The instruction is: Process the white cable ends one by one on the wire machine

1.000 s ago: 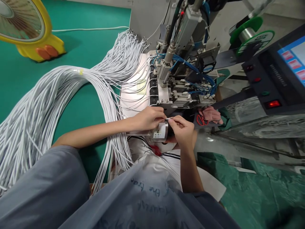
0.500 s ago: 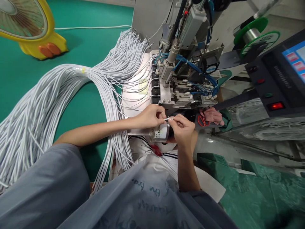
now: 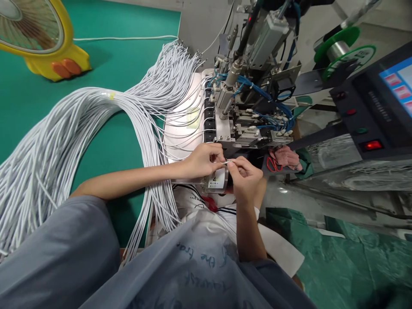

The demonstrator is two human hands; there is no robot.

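Note:
My left hand (image 3: 202,159) and my right hand (image 3: 245,177) meet in front of a small machine (image 3: 247,111) with blue tubing. Both pinch the end of one thin white wire (image 3: 226,162) between thumb and fingers, fingertips almost touching. Just below the hands is a curved metal guard with a warning label (image 3: 217,179). A thick bundle of white wires (image 3: 96,124) arcs over the green table from the left, its ends fanning out towards the machine's light plate (image 3: 183,124).
A yellow duck-shaped fan (image 3: 38,38) stands at the far left. A control box with a lit red switch (image 3: 373,145) and a touch screen (image 3: 397,86) is on the right, a green solder spool (image 3: 341,49) behind it. Red scissors (image 3: 272,164) lie by a pink cloth. Green sheeting (image 3: 347,253) lies at lower right.
My hands stay together on the wire end; the right fingers have closed in slightly towards the left. The view has shifted a little.

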